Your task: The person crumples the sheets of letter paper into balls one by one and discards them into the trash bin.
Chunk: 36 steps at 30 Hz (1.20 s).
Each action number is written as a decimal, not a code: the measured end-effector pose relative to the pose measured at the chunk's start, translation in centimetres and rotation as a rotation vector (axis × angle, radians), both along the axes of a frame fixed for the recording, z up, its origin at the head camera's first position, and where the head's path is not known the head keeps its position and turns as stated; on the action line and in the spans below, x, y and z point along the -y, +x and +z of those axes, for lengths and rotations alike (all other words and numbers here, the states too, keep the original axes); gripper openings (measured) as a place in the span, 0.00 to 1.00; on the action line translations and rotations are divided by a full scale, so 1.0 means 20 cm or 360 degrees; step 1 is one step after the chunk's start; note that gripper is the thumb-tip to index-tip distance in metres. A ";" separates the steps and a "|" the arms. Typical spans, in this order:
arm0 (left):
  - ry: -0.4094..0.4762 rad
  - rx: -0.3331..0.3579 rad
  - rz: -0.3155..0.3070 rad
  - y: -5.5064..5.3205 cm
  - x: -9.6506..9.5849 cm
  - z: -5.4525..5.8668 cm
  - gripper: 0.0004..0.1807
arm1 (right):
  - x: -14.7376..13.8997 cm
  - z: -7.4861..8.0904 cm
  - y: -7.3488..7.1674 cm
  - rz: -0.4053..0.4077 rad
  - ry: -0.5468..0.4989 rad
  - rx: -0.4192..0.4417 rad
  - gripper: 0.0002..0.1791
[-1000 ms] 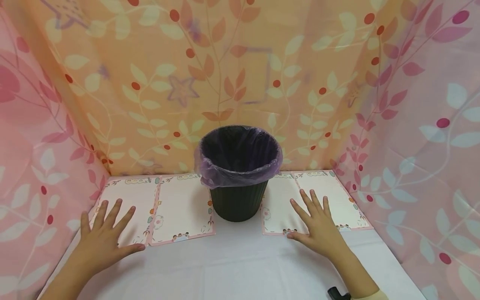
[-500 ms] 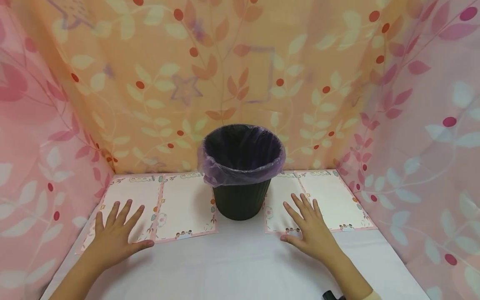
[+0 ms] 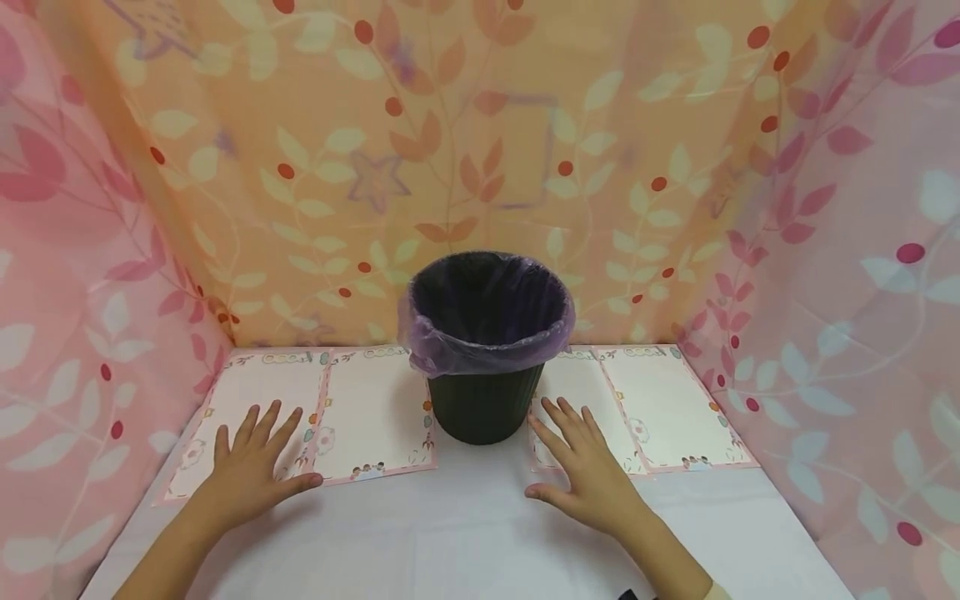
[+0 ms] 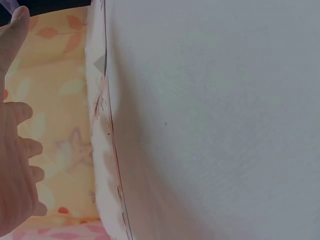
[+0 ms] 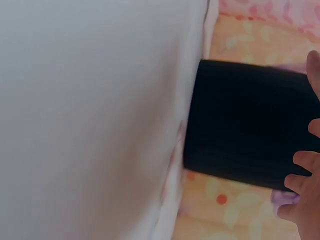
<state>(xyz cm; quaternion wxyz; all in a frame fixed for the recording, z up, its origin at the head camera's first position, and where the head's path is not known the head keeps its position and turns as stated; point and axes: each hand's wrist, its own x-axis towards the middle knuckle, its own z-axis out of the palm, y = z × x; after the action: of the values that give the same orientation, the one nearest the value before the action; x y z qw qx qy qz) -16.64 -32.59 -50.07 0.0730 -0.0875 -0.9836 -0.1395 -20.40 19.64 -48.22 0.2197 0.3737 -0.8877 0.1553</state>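
A dark bin (image 3: pixel 483 408) stands upright at the back middle of the table in the head view. Its purple plastic liner (image 3: pixel 487 357) is folded down over the rim. My left hand (image 3: pixel 251 479) hovers palm down with fingers spread, over the front of the left paper sheets, holding nothing. On the other side, my right hand (image 3: pixel 583 475) is also spread and holds nothing, its fingertips just right of the bin's base. The right wrist view has the bin's dark side (image 5: pixel 245 125) behind the fingers. Left fingers (image 4: pixel 30 147) show at that wrist view's edge.
White sheets with pink decorated borders lie on both sides: a left pair (image 3: pixel 375 417) and a right pair (image 3: pixel 667 408). A white cloth (image 3: pixel 420 533) covers the table. Floral curtains enclose the back (image 3: pixel 315 217) and sides. Something small and black (image 3: pixel 628 595) shows at my right wrist.
My right hand has moved left, closer to the bin. My left hand has drifted a little to the right. The head view has shifted slightly; the bin stands where it was.
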 end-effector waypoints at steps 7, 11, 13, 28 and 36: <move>0.0098 0.0097 0.0011 -0.04 -0.02 -0.03 0.62 | 0.13 0.01 0.00 0.0116 -0.0049 -0.0045 0.52; 0.0146 0.0124 0.0009 -0.04 0.00 -0.04 0.64 | 0.19 0.02 0.00 0.0156 -0.0063 -0.0026 0.52; 0.0171 0.0134 -0.0006 -0.05 0.00 -0.05 0.64 | 0.21 0.02 -0.01 0.0175 -0.0080 -0.0014 0.51; 0.0128 0.0172 -0.0151 -0.17 -0.01 -0.11 0.67 | 0.39 0.06 0.05 0.0219 -0.0258 0.0129 0.48; 0.0219 0.0205 -0.0181 -0.19 -0.02 -0.13 0.62 | 0.57 0.06 0.08 0.0346 -0.0198 0.0183 0.47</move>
<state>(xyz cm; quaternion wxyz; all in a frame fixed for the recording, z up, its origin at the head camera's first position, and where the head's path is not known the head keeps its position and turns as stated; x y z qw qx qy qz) -20.51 -32.11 -52.66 0.0074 -0.1288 -0.9678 -0.2160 -18.86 8.28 -47.07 0.1731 0.4437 -0.8417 0.2542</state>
